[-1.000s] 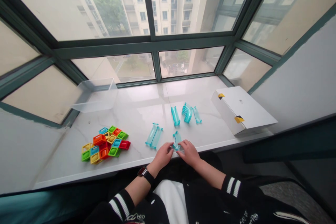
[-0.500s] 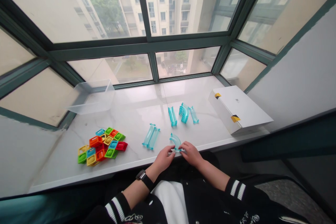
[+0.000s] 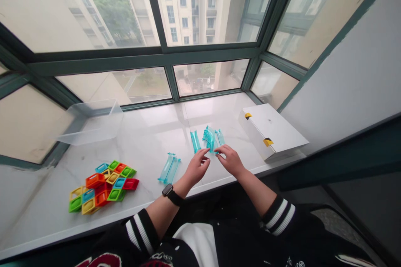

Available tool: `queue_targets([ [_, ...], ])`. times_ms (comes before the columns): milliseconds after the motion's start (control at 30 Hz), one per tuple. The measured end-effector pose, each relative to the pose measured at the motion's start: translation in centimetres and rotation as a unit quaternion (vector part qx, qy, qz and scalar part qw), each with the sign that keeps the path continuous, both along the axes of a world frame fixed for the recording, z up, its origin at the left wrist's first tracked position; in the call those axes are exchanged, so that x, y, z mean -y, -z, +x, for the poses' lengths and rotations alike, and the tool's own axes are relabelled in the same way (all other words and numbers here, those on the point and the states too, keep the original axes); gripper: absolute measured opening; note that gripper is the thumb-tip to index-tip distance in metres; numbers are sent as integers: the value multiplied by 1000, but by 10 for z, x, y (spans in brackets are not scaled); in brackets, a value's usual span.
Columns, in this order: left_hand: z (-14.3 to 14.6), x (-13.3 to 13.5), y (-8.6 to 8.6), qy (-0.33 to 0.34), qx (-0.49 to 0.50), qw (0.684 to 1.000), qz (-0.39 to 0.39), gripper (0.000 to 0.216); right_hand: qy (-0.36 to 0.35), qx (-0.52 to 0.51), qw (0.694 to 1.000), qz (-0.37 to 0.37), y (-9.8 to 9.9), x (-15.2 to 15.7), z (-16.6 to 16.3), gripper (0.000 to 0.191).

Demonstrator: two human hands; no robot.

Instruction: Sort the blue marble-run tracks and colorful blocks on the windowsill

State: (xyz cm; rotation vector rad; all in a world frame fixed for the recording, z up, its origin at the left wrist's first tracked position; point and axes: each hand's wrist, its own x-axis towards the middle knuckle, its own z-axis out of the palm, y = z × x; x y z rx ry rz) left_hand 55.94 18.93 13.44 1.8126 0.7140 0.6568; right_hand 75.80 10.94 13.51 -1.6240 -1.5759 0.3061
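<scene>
A stack of translucent teal curved track pieces (image 3: 208, 134) lies on the white sill, the pieces nested together. My left hand (image 3: 198, 167) has its fingertips at the near left side of the stack's lower end, closed on a curved piece there. From the other side, my right hand (image 3: 231, 161) pinches at the same lower end; the exact contact is small and partly covered by the fingers. Left of the stack lies a straight teal track piece (image 3: 195, 141), and another straight piece (image 3: 220, 137) is just to its right. Two longer straight pieces (image 3: 169, 169) rest side by side nearer the left forearm.
Colourful linked plastic blocks (image 3: 103, 187) are heaped at the left. A clear plastic bin (image 3: 90, 127) stands behind them by the window. To the right is a white box (image 3: 272, 129) with yellow-black tabs. The sill's front edge (image 3: 200, 190) runs beneath my forearms.
Both hands have moved forward, away from my body, bringing the single curved piece from the sill's front edge to the curved stack. The view has shifted slightly to the right.
</scene>
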Motion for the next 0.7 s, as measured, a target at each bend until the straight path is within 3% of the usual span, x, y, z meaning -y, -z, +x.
queue_targets([
  [133, 26, -27, -3, -5, 1, 1000, -4, 50, 18, 11, 1000, 9, -5, -29, 17, 17],
  [300, 51, -49, 6, -28, -18, 999, -31, 58, 47, 12, 999, -13, 4, -59, 32, 18],
  [700, 68, -58, 27, -80, -52, 993, -64, 64, 63, 8, 997, -52, 22, -81, 36, 20],
])
